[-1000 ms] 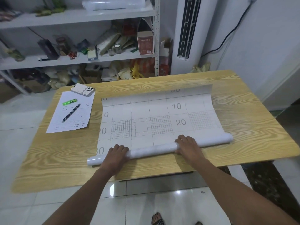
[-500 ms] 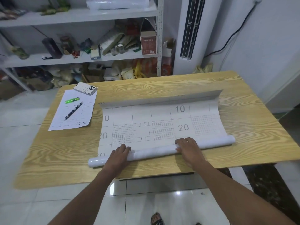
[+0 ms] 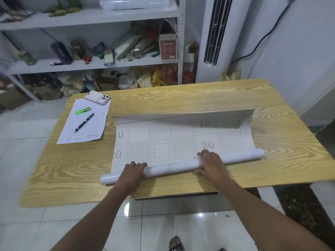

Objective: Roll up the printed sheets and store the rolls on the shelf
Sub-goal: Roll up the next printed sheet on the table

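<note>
both of my hands are on the roll (image 3: 174,166), which lies across the near part of the wooden table (image 3: 181,98), its left end closer to me than its right. my left hand (image 3: 133,172) sits near the roll's left end, fingers curled over the top of the tube, grasping it. my right hand (image 3: 211,164) is right of the middle, fingers draped over the top and thumb against the near side, so it clasps the roll too. the unrolled part of the printed sheet (image 3: 163,138) runs flat from the roll toward the back of the table, showing grid blocks and the numbers 0, 10 and 20. its far edge is lifted and curled back toward me, throwing a shadow on the print. to the left, apart from the sheet, a paper form (image 3: 94,127) lies on the table with a green lighter (image 3: 83,110) and a dark pen (image 3: 84,122) on it, and a phone (image 3: 97,97) lies face down on its far corner. beyond the table stands the white shelf (image 3: 90,17), crowded with boxes and bags, and on its top board i can see a second white roll (image 3: 134,2) lying on its side. a tall white air conditioner (image 3: 215,37) stands right of the shelf.
</note>
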The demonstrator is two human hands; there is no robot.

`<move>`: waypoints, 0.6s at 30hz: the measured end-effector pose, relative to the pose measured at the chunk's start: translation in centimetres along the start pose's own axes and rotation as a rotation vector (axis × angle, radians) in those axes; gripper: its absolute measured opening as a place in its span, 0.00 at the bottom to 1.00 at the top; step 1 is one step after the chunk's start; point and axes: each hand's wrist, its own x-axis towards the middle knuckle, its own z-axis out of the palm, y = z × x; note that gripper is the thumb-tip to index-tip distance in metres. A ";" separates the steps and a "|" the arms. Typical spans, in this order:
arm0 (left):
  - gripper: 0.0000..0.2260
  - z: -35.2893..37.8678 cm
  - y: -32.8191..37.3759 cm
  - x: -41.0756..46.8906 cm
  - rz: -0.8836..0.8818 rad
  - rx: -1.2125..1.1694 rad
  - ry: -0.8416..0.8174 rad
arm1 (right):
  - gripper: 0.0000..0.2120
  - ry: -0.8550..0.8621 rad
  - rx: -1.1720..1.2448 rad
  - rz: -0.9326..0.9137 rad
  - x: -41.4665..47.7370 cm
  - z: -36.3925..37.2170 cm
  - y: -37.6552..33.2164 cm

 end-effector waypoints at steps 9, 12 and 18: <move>0.19 -0.1 0.3 0.0 0.005 -0.038 0.039 | 0.17 0.006 0.024 -0.026 0.6 -0.6 0.1; 0.26 -0.2 0.2 0.0 0.033 -0.068 0.010 | 0.15 -0.002 -0.026 -0.034 0.6 -0.6 0.2; 0.30 0.1 -0.5 1.0 0.102 0.015 0.040 | 0.14 -0.008 -0.046 -0.048 0.5 -0.4 0.0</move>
